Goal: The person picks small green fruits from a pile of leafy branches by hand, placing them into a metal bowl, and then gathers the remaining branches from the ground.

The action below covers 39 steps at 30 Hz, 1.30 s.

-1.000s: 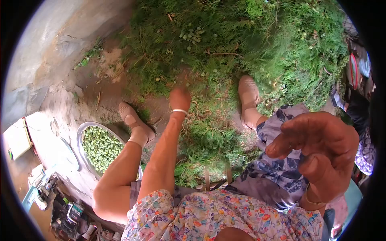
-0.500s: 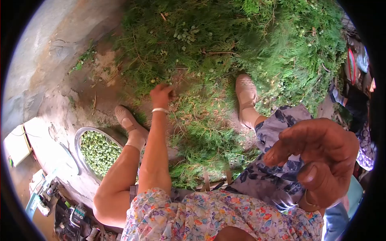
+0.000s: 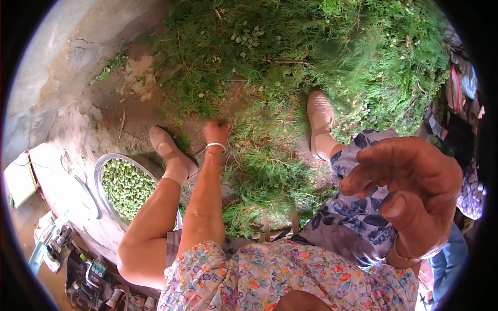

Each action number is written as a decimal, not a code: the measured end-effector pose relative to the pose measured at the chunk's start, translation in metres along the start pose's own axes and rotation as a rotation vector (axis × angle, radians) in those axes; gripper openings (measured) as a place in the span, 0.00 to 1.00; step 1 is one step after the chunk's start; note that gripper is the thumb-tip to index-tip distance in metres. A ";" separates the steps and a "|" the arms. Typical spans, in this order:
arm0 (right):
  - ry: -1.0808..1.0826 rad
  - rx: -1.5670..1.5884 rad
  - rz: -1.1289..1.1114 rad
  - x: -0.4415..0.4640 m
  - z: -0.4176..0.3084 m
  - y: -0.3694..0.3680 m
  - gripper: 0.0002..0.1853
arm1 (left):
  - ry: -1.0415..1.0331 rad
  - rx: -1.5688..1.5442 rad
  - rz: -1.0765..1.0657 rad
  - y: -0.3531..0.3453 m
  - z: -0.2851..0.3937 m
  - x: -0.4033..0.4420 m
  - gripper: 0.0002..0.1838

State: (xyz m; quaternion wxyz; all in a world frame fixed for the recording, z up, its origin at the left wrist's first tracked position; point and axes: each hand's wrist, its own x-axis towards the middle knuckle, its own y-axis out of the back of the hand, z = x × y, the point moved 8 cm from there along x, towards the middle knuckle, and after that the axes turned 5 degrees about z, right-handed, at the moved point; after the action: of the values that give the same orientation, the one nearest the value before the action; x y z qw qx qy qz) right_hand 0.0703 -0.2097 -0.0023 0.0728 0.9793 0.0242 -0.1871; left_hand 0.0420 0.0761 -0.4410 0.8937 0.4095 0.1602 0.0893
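Note:
My left hand [image 3: 216, 132], with a white bangle at the wrist, is low over the ground between my shoes, its fingers curled; what they hold, if anything, is too small to make out. Close to the camera on the right is my right hand [image 3: 410, 186], its fingers bent and thumb apart, with nothing visible between them. Green conifer branches [image 3: 270, 52] cover the ground ahead, and loose sprigs [image 3: 270, 171] lie between my legs. Beside my left leg stands a round metal basin [image 3: 98, 179] full of small green cones [image 3: 127, 189].
A rough wall [image 3: 78, 62] rises at the upper left. Assorted small items [image 3: 96, 272] lie at the lower left. Bags and cloth [image 3: 461, 129] are piled at the right edge. Blue fabric [image 3: 448, 264] shows at the lower right.
My left hand moved left, then slightly back toward my body and right. My right hand stays raised with its fingers bent. More blue fabric shows at the lower right.

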 end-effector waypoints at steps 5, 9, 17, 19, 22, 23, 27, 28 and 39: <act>0.000 0.013 0.009 0.001 0.001 0.004 0.27 | 0.525 -0.674 -0.216 0.026 0.004 -0.028 0.06; 0.031 0.004 -0.009 -0.002 -0.002 0.002 0.27 | 0.642 -0.968 -0.117 0.016 -0.005 -0.051 0.03; 0.083 0.028 0.051 -0.008 -0.001 0.008 0.26 | 0.531 -0.417 -0.160 -0.010 -0.002 -0.078 0.10; 0.072 0.032 0.037 -0.008 -0.001 0.009 0.26 | 0.527 -0.254 -0.197 -0.014 -0.001 -0.081 0.13; 0.055 0.017 0.022 -0.006 -0.002 0.011 0.25 | 0.682 -0.539 0.001 -0.009 0.017 -0.076 0.14; 0.055 0.005 0.019 -0.005 -0.003 0.011 0.25 | 0.681 -0.541 -0.001 -0.017 0.019 -0.069 0.14; 0.325 -0.030 0.001 -0.007 -0.009 0.005 0.25 | 0.720 -0.466 0.199 -0.022 0.001 -0.050 0.15; 0.273 -0.031 0.008 -0.005 -0.007 0.006 0.25 | 0.752 -0.451 0.145 -0.027 -0.002 -0.048 0.14; 0.057 0.000 0.008 -0.006 -0.007 0.008 0.23 | 0.791 -0.433 -0.761 -0.033 0.019 -0.107 0.09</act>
State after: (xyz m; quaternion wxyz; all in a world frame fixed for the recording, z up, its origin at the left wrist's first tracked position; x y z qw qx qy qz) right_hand 0.0681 -0.2171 0.0076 0.0729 0.9843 0.0224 -0.1590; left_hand -0.0501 0.0102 -0.4321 0.7986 0.0671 0.5950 -0.0612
